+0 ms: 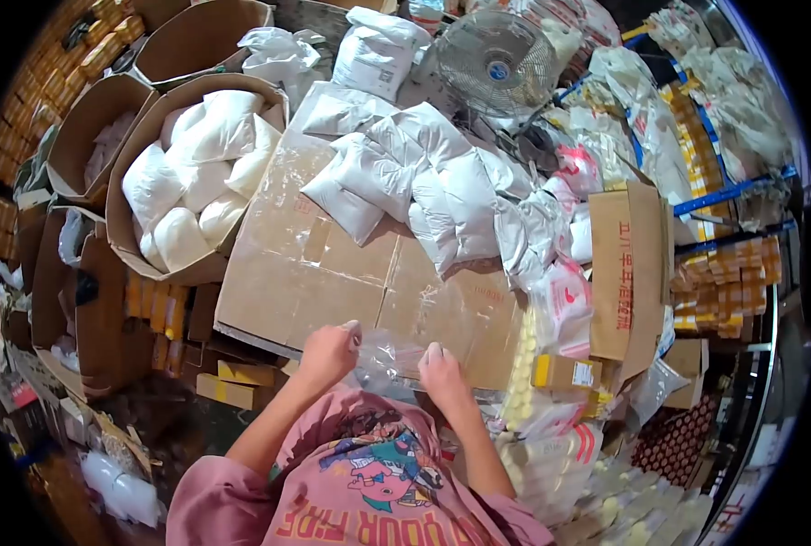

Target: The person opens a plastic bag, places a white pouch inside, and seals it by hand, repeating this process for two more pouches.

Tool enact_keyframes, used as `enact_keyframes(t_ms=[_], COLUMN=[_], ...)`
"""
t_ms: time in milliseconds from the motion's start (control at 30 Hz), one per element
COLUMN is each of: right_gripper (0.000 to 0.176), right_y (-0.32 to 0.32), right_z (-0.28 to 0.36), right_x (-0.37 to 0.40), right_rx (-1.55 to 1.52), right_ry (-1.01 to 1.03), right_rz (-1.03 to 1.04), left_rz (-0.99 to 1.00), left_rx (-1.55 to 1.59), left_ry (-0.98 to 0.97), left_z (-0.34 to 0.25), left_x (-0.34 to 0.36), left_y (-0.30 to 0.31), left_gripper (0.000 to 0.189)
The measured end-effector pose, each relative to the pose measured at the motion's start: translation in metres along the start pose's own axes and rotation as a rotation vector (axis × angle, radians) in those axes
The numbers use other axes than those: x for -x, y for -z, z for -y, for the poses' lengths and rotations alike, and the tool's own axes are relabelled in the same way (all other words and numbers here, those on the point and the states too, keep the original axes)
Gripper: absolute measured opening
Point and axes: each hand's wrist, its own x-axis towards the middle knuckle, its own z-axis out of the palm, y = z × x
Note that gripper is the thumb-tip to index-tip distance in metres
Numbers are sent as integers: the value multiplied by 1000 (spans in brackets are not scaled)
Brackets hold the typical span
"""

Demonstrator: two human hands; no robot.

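Observation:
A clear plastic bag [383,362] stretches between my two hands at the near edge of the cardboard-covered table [333,282]. My left hand [331,351] is closed on its left side, fingers curled in. On its other side my right hand [444,373] grips the plastic, with the fingertips pinched together. The bag looks thin and see-through, and its lower part hangs in front of the pink shirt. Beyond my hands, a pile of filled white bags [456,196] lies across the far half of the table.
A large carton of stuffed white bags [196,173] stands at the left. On the right are an upright cardboard box [624,273], a small box [565,371] and rows of pale round pieces [522,373]. A fan [496,68] stands at the back.

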Motion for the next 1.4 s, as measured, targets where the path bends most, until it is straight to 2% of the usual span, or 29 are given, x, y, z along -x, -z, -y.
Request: enact_keyframes(t_ms=[33, 133, 233, 300, 333, 433, 533, 567, 667, 700, 800, 867, 933, 1033, 1133, 1200, 1267, 1300, 1400], right_gripper=[15, 14, 17, 20, 21, 25, 27, 31, 32, 26, 19, 16, 19, 21, 20, 21, 21, 29, 30], right_y=[-2, -3, -13, -8, -6, 0, -26, -29, -24, -22, -10, 2, -7, -13, -30, -21, -2, 41, 58], right_z=[-6, -20, -29, -33, -33, -13, 3, 10, 17, 20, 31, 40, 56, 49, 29, 8, -8, -3, -29], right_x=[0, -4, -10, -19, -21, -14, 3, 9, 28, 33, 51, 61, 76, 73, 76, 71, 62, 46, 29], right_rx=[59, -12, -14, -154, -226, -730, -1135, -1159, -635, -509, -250, -225, -432, -451, -561, -606, -728, -605, -714], right_ry=[4, 69, 24, -32, -62, -395, -374, -438, -286, -374, -132, 290, 232, -115, 15, 162, 269, 293, 574], right_rz=[-6, 33, 54, 83, 93, 239, 224, 238, 80, 57, -279, -231, -45, 566, 367, 370, 388, 514, 520], left_rz=[-11, 24, 76, 70, 75, 75, 32, 61, -35, -53, 115, 240, 326, 325, 247, 305, 607, 616, 635], left_rx=[-61, -151, -175, -77, -32, 80, 164, 165, -82, -113, -17, 198, 403, 414, 160, 146, 62, -31, -288], left_ry=[-18, -51, -107, -147, -96, 49, 97, 142, 44, 15, 108, 220, 368, 423, 13, -662, -594, -630, -677], left_z=[7, 10, 8, 6, 3, -19, -30, -34, -20, -15, -26, -15, -30, -39, -47, -47, -61, -69, -97], left_x=[1, 1, 4, 3, 3, 3, 7, 10, 18, 20, 17, 15, 11, 3, 1, -12, -18, -21, -32], left_y=[0, 6, 9, 10, 10, 10, 3, 3, -13, -15, -7, -15, -10, -11, -5, 7, 32, 41, 62], left_gripper=[10, 9, 9, 9, 10, 16, 16, 17, 15, 19, 27, 35, 36, 42, 42, 27, 22, 25, 34])
